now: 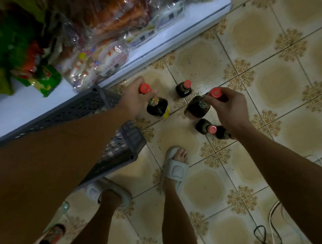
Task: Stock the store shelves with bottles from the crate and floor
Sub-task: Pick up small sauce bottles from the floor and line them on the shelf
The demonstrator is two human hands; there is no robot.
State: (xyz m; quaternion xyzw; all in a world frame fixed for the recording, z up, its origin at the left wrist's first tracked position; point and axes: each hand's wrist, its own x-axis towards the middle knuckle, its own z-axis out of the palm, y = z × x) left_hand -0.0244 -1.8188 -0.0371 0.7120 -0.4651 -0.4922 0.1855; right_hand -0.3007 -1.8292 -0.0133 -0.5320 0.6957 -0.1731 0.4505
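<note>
My left hand (134,99) grips the neck of a dark bottle with a red cap (157,108), held above the tiled floor. My right hand (228,109) grips the neck of a second dark red-capped bottle (196,109). Another such bottle (183,89) stands on the floor beyond them. A further bottle (204,126) stands below my right hand, with one more dark bottle (222,133) partly hidden behind my wrist. The grey plastic crate (95,108) sits to the left under my left forearm; its inside is hidden.
A white shelf or chest (170,38) on the left carries bagged snacks and bread (104,61). My feet in grey slippers (175,168) stand on the patterned tiles. Cables (267,237) lie at the bottom right. A clear bottle (62,209) lies near the bottom left.
</note>
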